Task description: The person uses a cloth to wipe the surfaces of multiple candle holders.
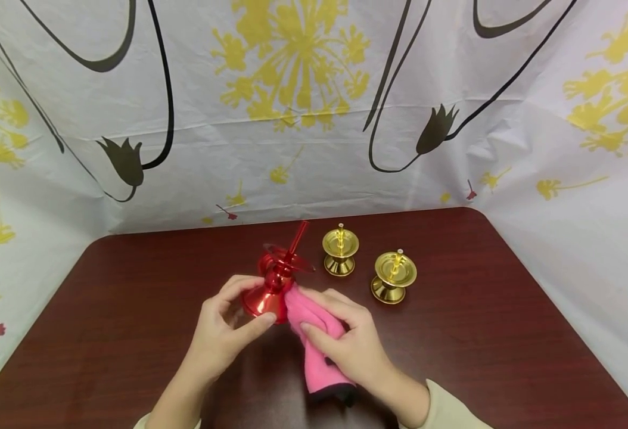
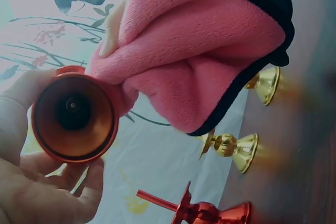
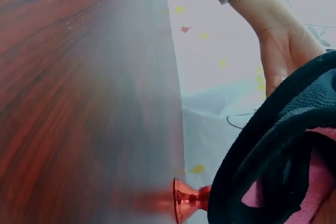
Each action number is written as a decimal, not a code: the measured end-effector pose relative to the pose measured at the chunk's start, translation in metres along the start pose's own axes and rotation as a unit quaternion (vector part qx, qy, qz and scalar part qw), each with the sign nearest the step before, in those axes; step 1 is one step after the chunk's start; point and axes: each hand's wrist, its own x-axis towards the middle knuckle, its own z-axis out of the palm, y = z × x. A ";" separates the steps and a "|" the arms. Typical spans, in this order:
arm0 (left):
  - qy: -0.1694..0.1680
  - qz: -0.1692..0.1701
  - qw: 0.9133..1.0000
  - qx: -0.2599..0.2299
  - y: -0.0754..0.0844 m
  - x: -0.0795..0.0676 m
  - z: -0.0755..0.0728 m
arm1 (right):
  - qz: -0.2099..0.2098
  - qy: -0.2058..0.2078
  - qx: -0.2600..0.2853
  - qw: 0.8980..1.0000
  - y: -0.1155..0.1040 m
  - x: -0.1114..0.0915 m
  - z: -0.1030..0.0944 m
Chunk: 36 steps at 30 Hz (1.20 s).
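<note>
My left hand (image 1: 220,330) grips a shiny red candle holder (image 1: 267,301) by its flared base, fingers on one side and thumb on the other. It is held tilted, and its hollow underside (image 2: 73,108) faces the left wrist camera. In my right hand (image 1: 359,342) is a bunched pink cloth (image 1: 319,366) with a dark edge, pressed against the holder's side. Another red candle holder (image 2: 210,214), with a thin upright stem, stands on the table in the left wrist view. From the head it is mostly hidden behind the held one.
Two gold candle holders, one nearer the back (image 1: 339,250) and one farther right (image 1: 393,277), stand upright on the dark wooden table (image 1: 485,333). A white sheet (image 1: 303,190) with flower prints hangs behind and along both sides of the table.
</note>
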 end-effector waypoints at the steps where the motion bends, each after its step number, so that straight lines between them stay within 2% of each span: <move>1: -0.005 0.003 1.000 -0.002 0.000 0.000 -0.001 | -0.003 -0.003 -0.001 1.000 0.000 0.000 -0.001; 4: -0.028 0.004 0.999 -0.020 -0.001 -0.002 -0.003 | -0.008 -0.024 -0.006 1.000 0.000 0.002 -0.004; 7: -0.045 -0.013 0.998 -0.039 -0.002 -0.003 -0.002 | -0.015 -0.058 -0.021 0.998 -0.001 0.004 -0.007; 12: -0.020 -0.050 0.997 -0.046 -0.005 -0.006 0.002 | -0.037 -0.099 -0.051 0.993 -0.005 0.006 -0.007; 17: -0.016 -0.098 0.994 -0.052 -0.006 -0.006 0.002 | -0.034 -0.112 -0.021 0.993 -0.007 0.005 -0.005; 21: -0.016 -0.124 0.991 -0.055 -0.006 -0.007 0.001 | -0.043 -0.111 -0.029 0.992 -0.006 0.005 -0.006; 23: -0.017 -0.131 0.990 -0.057 -0.006 -0.007 0.000 | -0.055 -0.107 -0.060 0.991 -0.005 0.006 -0.006; 27: -0.037 -0.138 0.987 -0.070 -0.007 -0.007 -0.003 | -0.064 -0.112 -0.077 0.989 -0.003 0.009 -0.008; 31: -0.060 -0.143 0.984 -0.087 -0.010 -0.008 -0.006 | -0.060 -0.121 -0.063 0.989 -0.001 0.010 -0.009; 36: -0.047 -0.160 0.982 -0.090 -0.017 -0.008 -0.007 | -0.024 -0.143 -0.027 0.989 -0.001 0.006 -0.007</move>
